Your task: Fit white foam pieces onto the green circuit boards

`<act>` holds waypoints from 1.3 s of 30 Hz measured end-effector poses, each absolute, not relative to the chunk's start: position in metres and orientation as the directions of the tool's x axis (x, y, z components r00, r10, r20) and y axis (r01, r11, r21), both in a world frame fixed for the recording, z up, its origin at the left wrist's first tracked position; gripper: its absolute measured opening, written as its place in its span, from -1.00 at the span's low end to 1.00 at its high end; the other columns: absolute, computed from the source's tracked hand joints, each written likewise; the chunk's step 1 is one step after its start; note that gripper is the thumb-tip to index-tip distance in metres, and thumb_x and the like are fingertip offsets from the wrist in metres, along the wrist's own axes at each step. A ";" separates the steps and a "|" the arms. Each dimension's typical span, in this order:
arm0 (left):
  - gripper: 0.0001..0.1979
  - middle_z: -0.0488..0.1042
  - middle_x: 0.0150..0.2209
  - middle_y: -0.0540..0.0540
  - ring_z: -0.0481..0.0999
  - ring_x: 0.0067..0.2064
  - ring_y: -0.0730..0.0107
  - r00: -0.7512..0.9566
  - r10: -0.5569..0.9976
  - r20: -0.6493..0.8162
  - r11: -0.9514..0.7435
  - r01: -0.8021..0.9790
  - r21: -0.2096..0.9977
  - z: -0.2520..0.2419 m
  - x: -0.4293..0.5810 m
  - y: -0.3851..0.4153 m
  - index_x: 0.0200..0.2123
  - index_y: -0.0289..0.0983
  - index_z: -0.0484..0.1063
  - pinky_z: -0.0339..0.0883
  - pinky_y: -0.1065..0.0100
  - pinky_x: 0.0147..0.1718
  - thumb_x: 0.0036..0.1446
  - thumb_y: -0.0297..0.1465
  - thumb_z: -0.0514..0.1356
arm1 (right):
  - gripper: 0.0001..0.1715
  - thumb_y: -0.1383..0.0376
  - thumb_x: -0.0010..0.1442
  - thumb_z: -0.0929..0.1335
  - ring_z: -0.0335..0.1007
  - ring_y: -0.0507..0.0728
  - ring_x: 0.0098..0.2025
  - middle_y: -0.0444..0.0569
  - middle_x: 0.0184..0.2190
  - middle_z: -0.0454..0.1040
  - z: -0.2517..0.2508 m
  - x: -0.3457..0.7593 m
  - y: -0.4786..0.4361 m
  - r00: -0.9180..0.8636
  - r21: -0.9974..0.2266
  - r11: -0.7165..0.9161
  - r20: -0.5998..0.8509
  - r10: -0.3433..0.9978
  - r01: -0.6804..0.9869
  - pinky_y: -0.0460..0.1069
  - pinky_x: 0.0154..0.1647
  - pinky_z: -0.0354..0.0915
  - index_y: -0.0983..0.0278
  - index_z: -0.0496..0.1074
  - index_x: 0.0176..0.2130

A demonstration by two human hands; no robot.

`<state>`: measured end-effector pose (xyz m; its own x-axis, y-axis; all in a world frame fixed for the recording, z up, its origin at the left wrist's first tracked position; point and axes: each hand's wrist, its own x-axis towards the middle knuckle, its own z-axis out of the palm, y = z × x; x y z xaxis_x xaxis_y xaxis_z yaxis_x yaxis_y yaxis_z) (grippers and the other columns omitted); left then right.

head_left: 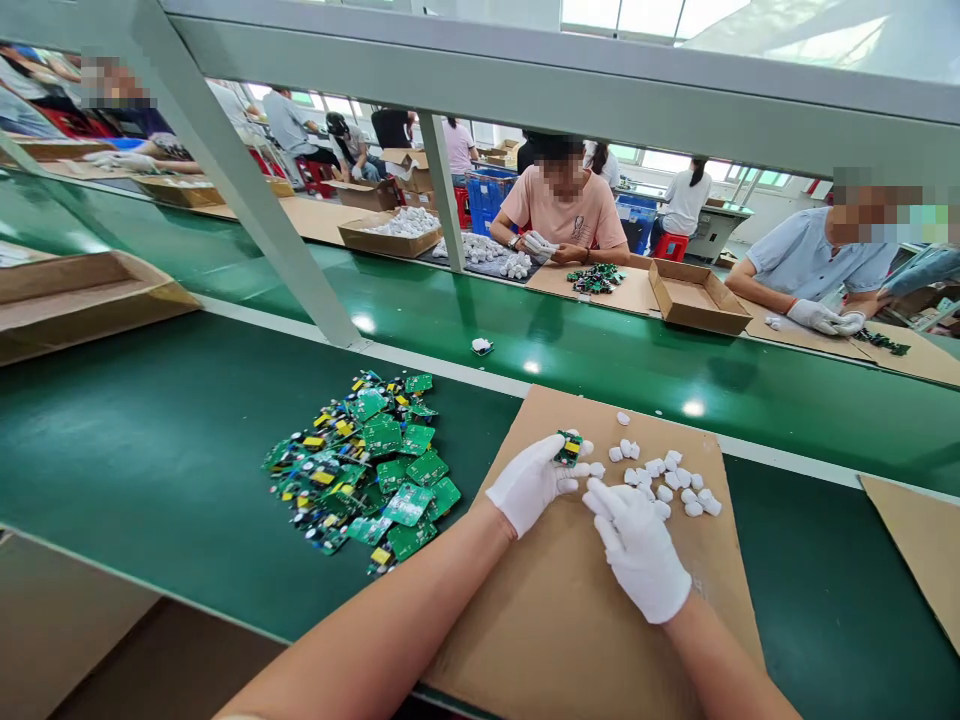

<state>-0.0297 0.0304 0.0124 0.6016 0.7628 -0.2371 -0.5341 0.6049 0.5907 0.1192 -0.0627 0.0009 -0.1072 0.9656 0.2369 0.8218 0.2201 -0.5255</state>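
My left hand [531, 484], in a white glove, grips a small green circuit board [568, 448] with a yellow component on top. Close beside it is my right hand [639, 548], also gloved in white. Its fingers are partly stretched toward the left hand, the thumb apart from them, and I see nothing held in it. Just beyond the right fingertips lies a small white lump [596, 469]. Several similar white lumps [664, 480] are scattered on the cardboard sheet [577, 610] under my hands. A heap of circuit boards [375, 460] lies to the left on the green bench.
A green conveyor belt [420, 310] runs beyond the bench, carrying one board with a white lump [482, 346]. A slanting metal post [262, 190] rises at left, near a cardboard tray [90, 300]. Co-workers sit opposite, one in a pink shirt [562, 205].
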 end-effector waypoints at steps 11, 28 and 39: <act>-0.63 0.46 -0.19 -0.17 0.48 -0.31 0.32 0.662 0.705 -0.255 0.671 -0.505 0.543 0.011 -0.008 0.001 -0.07 -0.21 0.33 0.34 0.32 -0.39 0.02 -0.32 0.23 | -0.67 0.12 0.22 0.22 0.38 0.04 -0.51 -0.09 -0.48 0.46 0.032 0.126 -0.071 -0.064 -0.996 0.054 0.049 0.997 0.075 -0.01 -0.42 0.34 0.28 0.43 -0.34; -0.69 0.39 -0.35 -0.05 0.42 -0.50 0.55 0.799 0.560 -0.220 0.591 -0.199 0.782 0.018 -0.006 -0.009 -0.33 -0.31 0.33 0.18 0.54 -0.65 -0.19 -0.40 0.32 | -0.61 0.10 0.23 0.19 0.37 0.11 -0.35 0.00 -0.37 0.47 0.016 0.146 -0.060 0.222 -0.990 0.104 0.079 0.972 -0.100 0.04 -0.36 0.34 0.25 0.44 -0.43; -0.54 0.34 -0.45 0.05 0.29 -0.61 0.66 0.533 0.783 -0.322 0.517 -0.267 0.814 0.008 -0.005 -0.004 -0.18 -0.28 0.28 -0.01 0.57 -0.76 -0.21 -0.46 0.33 | -0.65 0.07 0.15 0.28 0.32 0.04 -0.63 -0.08 -0.60 0.47 0.024 0.141 -0.071 0.308 -0.995 0.104 0.097 0.946 -0.007 0.00 -0.57 0.33 0.28 0.47 -0.35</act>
